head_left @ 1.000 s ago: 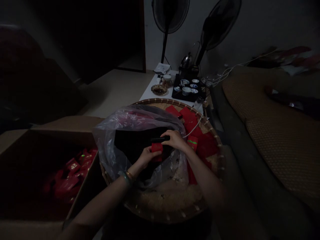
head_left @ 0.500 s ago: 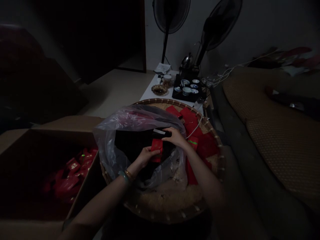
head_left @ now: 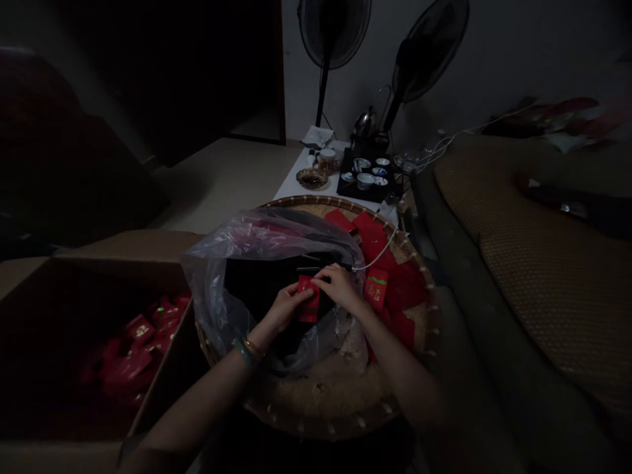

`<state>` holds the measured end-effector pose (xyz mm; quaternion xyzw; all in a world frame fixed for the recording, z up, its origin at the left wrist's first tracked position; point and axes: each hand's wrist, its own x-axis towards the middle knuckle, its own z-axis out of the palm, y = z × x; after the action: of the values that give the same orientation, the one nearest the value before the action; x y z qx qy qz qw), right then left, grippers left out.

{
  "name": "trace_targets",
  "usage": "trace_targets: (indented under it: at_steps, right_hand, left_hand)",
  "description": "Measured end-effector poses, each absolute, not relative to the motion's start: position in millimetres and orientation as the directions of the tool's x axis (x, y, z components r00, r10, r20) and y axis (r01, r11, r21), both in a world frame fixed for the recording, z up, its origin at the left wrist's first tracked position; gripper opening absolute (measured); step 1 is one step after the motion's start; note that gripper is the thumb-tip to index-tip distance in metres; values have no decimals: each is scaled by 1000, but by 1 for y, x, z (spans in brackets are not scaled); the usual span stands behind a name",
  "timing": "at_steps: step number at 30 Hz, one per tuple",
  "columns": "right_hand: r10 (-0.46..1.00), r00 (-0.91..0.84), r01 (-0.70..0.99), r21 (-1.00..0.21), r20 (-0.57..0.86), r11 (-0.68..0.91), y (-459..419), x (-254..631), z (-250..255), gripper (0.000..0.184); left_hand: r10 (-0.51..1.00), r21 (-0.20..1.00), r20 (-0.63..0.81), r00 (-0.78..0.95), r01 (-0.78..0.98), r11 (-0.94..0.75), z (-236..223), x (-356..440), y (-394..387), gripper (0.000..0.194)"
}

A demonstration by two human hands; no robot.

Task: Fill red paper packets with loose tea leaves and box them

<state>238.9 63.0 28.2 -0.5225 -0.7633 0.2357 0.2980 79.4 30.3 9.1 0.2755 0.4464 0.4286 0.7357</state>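
My left hand (head_left: 286, 304), with a bracelet and a bangle at the wrist, pinches a small red packet (head_left: 309, 309) with gold print. My right hand (head_left: 338, 284) is closed around a black corded tool (head_left: 309, 269) with slim arms, like a hair straightener. Its thumb and finger meet the packet's upper right edge. Both hands are over a clear plastic bag (head_left: 212, 296) with dark contents (head_left: 257, 283), which I cannot make out. The bag lies open on a round woven bamboo tray (head_left: 336, 401). To the right of my right hand lie several flat red packets (head_left: 378, 289).
At the left stands an open cardboard box (head_left: 168, 362) with several red packets (head_left: 141, 329) inside. Beyond the tray, a white table (head_left: 286, 187) bears a tea tray (head_left: 353, 191) with cups. Two fans (head_left: 336, 33) stand behind. A white cord (head_left: 378, 257) crosses the tray. A woven mat (head_left: 543, 250) covers the seat at right.
The black tool has turned edge-on, and its white label no longer shows. My right thumb and finger have come down to the packet's edge. The left hand still grips the packet.
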Motion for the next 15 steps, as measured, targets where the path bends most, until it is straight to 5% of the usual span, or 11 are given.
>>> trace_targets:
  at_steps: [5,15]
  right_hand:
    - [936,-299,592,-733,188,336,52,233,32,5]
    - [934,-339,237,-971,-114,-32,27,221,21,25]
  left_hand:
    - [941,875,-335,52,-352,331,15,77,31,29]
    - [922,818,-370,112,-431,380,26,65,23,33]
